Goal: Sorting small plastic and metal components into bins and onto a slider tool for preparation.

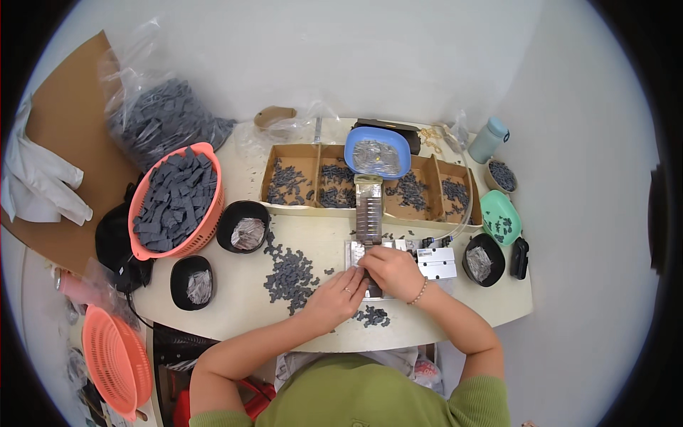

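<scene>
The left hand (343, 295) and right hand (397, 272) met over, and partly hid, the silver metal block (353, 253) on the cream worktop (235, 309). Bent fingers (373, 260) sat close together; I couldn't tell if they pinched anything. Small dark grey pieces (288, 276) lay left, 2 black square bowls (230, 219) beyond.

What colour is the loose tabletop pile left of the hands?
The pile is dark grey, head view.

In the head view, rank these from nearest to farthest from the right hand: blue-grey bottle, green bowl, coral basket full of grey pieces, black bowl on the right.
From the right hand:
1. Black bowl: to its right.
2. Green bowl: right, beyond the black bowl.
3. Blue-grey bottle: back right of the table.
4. Coral basket: across on the left.
</scene>
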Tool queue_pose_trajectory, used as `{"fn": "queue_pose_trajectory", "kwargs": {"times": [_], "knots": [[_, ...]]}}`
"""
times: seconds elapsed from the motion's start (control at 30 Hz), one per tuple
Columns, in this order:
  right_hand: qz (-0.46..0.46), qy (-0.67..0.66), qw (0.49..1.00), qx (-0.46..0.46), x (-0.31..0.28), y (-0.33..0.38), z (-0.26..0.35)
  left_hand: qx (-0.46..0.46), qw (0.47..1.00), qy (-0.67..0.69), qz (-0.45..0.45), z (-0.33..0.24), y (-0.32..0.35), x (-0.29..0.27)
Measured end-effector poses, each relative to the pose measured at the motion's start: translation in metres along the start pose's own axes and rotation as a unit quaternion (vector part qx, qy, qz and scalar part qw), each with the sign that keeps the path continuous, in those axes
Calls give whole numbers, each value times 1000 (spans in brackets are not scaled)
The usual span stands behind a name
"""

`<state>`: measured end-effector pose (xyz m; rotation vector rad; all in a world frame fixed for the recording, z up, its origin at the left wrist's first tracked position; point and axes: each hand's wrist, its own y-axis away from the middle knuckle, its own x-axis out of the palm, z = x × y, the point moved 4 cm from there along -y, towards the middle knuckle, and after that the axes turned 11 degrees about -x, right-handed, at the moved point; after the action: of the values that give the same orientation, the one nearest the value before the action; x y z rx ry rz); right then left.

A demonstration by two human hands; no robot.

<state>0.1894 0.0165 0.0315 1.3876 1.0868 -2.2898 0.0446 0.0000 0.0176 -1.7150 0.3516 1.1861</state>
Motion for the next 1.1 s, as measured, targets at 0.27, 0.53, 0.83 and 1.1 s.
{"fn": "queue_pose_trajectory", "kwargs": {"times": [0.27, 0.53, 0.83, 1.1], "knots": [[61, 243, 957, -143, 8, 10, 43, -241, 959, 148, -28, 88, 28, -21], [64, 163, 976, -133, 15, -39, 37, -203, 975, 66, 65, 101, 13, -13], [1, -74, 997, 17, 6, -42, 0, -106, 987, -20, 120, 88, -3, -1], [22, -91, 990, 109, -19, -6, -21, -53, 991, 120, 16, 35, -27, 15]]}}
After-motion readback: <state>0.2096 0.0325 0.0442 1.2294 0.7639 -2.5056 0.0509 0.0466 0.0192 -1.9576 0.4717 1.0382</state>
